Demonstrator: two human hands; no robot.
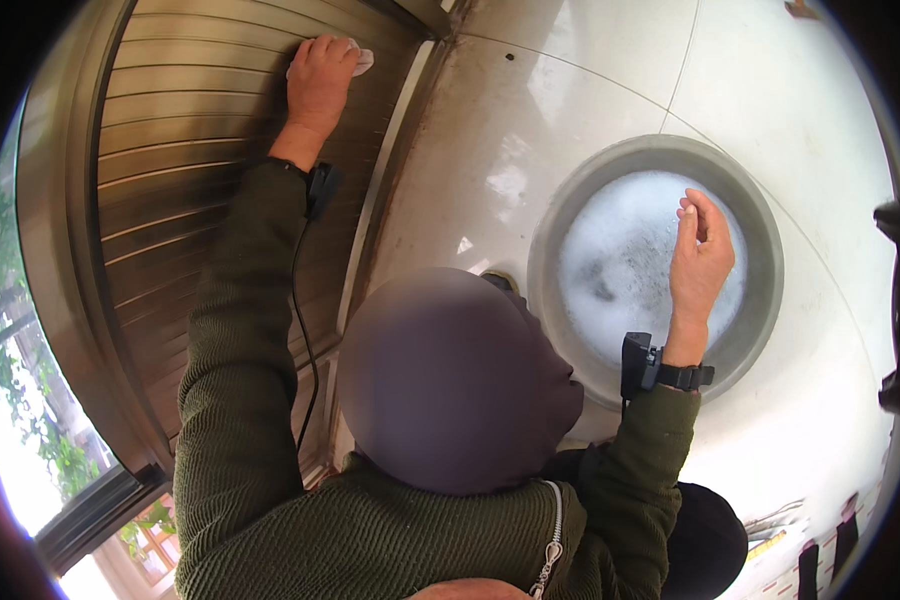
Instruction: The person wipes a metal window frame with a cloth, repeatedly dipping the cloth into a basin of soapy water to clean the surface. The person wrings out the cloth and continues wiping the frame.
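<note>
My left hand [318, 88] is pressed against a brown slatted door panel [185, 125] at the upper left, its fingers closed over a white cloth [364, 62]. Only a small edge of the cloth shows beyond the fingers. On the right, my right hand [699, 262] hovers above a round grey basin [760, 300] of white, sudsy water [620, 240]. Its fingers are curled in toward the thumb, and nothing shows in them. Both forearms wear dark green knit sleeves, with a black device strapped at each wrist.
Pale floor tiles [590, 50] surround the basin. A metal door frame [395, 130] runs beside the panel, and a window [30, 400] with greenery lies at the far left. A black cable [315, 370] hangs along my left arm. Dark objects [892, 385] stand at the right edge.
</note>
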